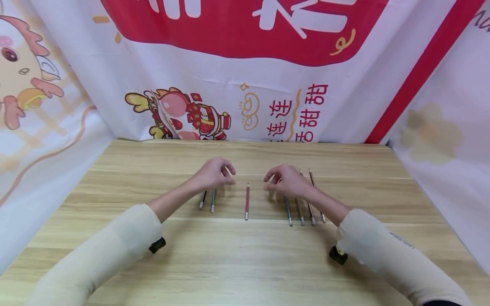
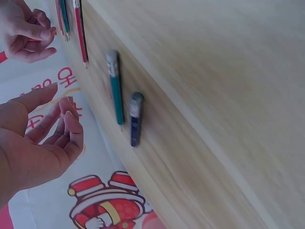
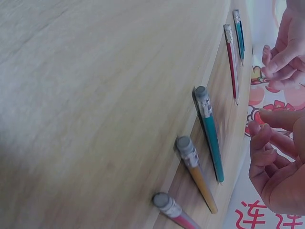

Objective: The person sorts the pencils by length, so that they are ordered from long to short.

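A red pencil [image 1: 247,202] lies on the wooden table between the two hands, its eraser end toward the person. My left hand [image 1: 217,174] hovers left of it, fingers loosely bent and holding nothing. Near that hand lie a green pencil [image 2: 116,90] and a dark blue pencil [image 2: 135,119]. On the other side, my right hand [image 1: 285,180] is also raised and empty, with fingers loosely bent. Beneath and beside it lie a green pencil [image 3: 211,136], a yellow pencil [image 3: 199,176] and a pinkish-red pencil [image 3: 177,212]. The right hand and forearm partly hide these in the head view.
At the far right of the row lies another pencil [image 1: 316,193]. The light wooden table [image 1: 245,259] extends toward the person. A printed white and red cloth [image 1: 229,72] hangs along the table's back edge, with more printed cloth at both sides.
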Demonstrator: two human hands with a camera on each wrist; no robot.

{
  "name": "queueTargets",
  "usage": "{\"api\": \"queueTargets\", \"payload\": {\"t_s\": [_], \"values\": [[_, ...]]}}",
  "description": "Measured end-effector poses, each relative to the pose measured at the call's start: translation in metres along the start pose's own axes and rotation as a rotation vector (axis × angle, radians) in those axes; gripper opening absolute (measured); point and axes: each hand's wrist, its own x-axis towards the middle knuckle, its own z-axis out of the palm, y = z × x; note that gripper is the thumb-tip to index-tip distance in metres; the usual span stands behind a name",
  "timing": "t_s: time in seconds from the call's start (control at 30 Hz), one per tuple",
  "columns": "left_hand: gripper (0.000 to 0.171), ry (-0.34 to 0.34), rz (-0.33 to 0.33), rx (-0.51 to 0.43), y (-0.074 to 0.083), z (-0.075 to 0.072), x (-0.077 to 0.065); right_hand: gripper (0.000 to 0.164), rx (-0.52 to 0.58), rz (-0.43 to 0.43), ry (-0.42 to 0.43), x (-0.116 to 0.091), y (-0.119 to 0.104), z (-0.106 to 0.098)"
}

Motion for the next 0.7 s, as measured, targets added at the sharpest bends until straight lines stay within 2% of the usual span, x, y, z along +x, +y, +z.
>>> {"api": "queueTargets", "payload": {"t_s": [0.23, 0.4, 0.7], "values": [[0.022, 0.013, -0.025, 0.008, -0.012, -0.008, -0.011, 0.026, 0.034, 0.032, -0.033, 0.002, -0.002, 0.003], [0.022, 0.021, -0.050, 0.011, -0.020, -0.010, -0.014, 0.026, 0.078, 0.009, -0.046, 0.003, -0.002, 0.006], [0.020, 0.027, -0.038, 0.020, -0.028, -0.013, -0.022, 0.024, 0.056, -0.020, -0.044, 0.010, -0.007, 0.017]]}}
